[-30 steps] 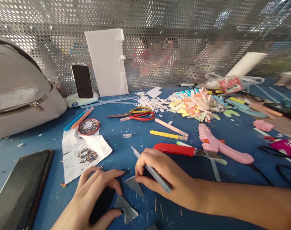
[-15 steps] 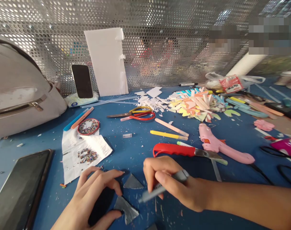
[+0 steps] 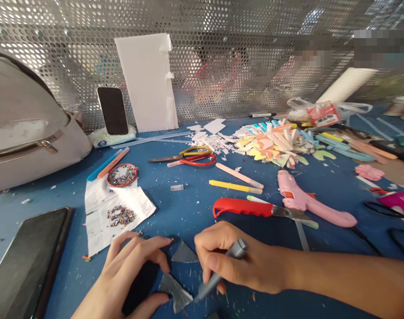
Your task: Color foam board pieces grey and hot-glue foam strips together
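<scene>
A small dark grey piece, notched like a bow tie, lies flat on the blue table. My left hand arches over its left side, with the index fingertip and thumb at its edges, pinning it. Just above it rests a dark grey triangular piece, separate from the first. My right hand grips a grey marker like a pen. The marker's lower end reaches down beside the right corner of the notched piece; whether it touches is unclear.
Beyond my right hand lie a red-handled knife and a pink glue gun. Scissors and a heap of paper scraps are farther back. At left are a phone, beads on white paper and a grey backpack.
My right hand has shifted slightly left, and the marker has swung steeper, its lower end moving down toward the notched piece's right corner. My left hand has stayed in place.
</scene>
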`<control>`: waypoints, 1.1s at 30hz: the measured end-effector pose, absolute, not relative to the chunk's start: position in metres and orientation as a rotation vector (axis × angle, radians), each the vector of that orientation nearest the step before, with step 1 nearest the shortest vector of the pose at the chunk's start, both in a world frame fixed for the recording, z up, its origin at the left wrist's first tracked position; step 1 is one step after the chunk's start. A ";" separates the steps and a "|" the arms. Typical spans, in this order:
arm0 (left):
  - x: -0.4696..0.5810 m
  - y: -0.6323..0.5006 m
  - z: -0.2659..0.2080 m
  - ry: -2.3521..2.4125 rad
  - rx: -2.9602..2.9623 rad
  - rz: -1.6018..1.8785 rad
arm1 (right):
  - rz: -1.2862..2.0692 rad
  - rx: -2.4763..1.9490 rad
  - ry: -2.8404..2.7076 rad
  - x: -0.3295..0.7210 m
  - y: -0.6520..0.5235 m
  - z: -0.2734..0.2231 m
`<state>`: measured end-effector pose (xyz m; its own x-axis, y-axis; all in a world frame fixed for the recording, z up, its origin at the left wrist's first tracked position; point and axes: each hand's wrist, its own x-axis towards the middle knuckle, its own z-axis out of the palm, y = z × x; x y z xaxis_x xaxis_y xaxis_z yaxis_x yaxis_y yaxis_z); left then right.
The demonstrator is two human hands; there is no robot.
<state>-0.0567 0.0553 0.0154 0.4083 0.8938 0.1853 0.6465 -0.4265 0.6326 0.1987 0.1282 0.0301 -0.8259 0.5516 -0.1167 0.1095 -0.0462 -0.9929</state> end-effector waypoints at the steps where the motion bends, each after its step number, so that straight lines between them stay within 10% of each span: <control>1: -0.056 0.055 0.016 1.314 2.202 0.709 | 1.941 -0.714 -1.899 0.199 0.128 0.030; 33: -0.057 0.056 0.017 1.296 2.212 0.700 | 2.036 -0.747 -1.823 0.201 0.131 0.028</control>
